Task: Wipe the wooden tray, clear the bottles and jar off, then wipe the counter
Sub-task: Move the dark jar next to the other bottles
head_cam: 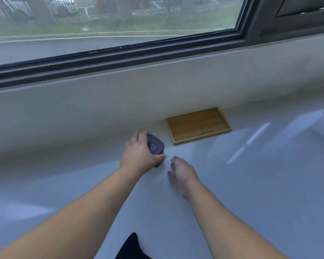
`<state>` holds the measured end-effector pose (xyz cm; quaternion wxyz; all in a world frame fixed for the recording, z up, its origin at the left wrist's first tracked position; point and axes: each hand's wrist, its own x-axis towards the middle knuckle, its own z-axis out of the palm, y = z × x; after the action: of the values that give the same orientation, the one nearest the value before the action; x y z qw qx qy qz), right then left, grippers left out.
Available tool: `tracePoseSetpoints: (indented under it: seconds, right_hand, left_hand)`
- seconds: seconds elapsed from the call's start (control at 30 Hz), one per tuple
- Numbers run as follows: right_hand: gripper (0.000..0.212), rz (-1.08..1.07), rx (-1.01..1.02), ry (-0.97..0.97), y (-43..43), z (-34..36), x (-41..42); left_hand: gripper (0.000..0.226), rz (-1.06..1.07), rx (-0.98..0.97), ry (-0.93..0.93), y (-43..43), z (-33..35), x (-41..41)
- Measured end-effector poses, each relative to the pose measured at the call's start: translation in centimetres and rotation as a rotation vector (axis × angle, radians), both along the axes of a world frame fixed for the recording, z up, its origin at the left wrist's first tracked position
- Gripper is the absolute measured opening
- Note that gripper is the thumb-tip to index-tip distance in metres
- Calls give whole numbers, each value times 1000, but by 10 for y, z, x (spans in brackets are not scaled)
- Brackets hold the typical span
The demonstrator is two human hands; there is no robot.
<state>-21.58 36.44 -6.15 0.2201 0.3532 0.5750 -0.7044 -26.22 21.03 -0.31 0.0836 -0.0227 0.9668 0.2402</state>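
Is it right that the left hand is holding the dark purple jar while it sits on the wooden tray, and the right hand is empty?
Not quite. The dark purple lidded jar is not on the flat rectangular wooden tray; it stands on the white counter, to the tray's left, and the tray is bare. The head view shows this. The left hand does grip the jar, and the right hand is empty.

White counter: wooden tray at back edge against wall; dark-lidded jar just left; dark cloth at front edge.
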Motion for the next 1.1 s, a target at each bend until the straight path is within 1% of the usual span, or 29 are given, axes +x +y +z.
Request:
tracePoseSetpoints:
  seconds: [0.03,0.07,0.1,0.13,0.23,0.27,0.33,0.4,0.5,0.6,0.77,0.9,1.03,1.1]
  right_hand:
    - [14,-43,-83,-26,-2,-3,-2]
    - [30,-58,-131,-35,-4,-5,-4]
    - [40,-60,-147,-31,-7,-9,-6]
    - [41,-53,-145,-18,-9,-8,-6]
    - [21,-15,-127,-5,-18,-4,-12]
    - [19,-2,-106,10,-20,-4,-13]
    - [21,24,-53,38,-27,-6,-12]
    - [27,57,-2,60,-41,-4,-11]
    - [34,109,-4,95,-76,4,-8]
    - [22,166,-41,116,-122,19,4]
    - [14,291,-80,109,-217,43,44]
    - [22,428,-69,99,-295,50,85]
    - [19,564,-78,106,-376,60,132]
    - [21,621,-84,103,-416,64,157]
  left_hand:
    - [107,5,-16,-5,2,-4,-4]
    - [105,7,-29,-10,3,-7,-7]
    - [102,9,-39,-19,4,-9,-9]
    - [99,11,-41,-28,4,-10,-10]
    - [93,46,-9,-19,1,-11,-11]
    - [93,54,5,-10,1,-11,-9]
    - [91,83,42,6,-3,-10,-3]
    - [89,125,74,29,-16,-5,7]
    - [88,196,95,84,-49,3,26]
    - [86,277,94,131,-95,12,52]
    - [89,418,72,145,-189,25,109]
    - [93,545,56,149,-265,35,171]
    - [93,674,38,171,-338,47,235]
    - [94,740,26,183,-373,53,267]
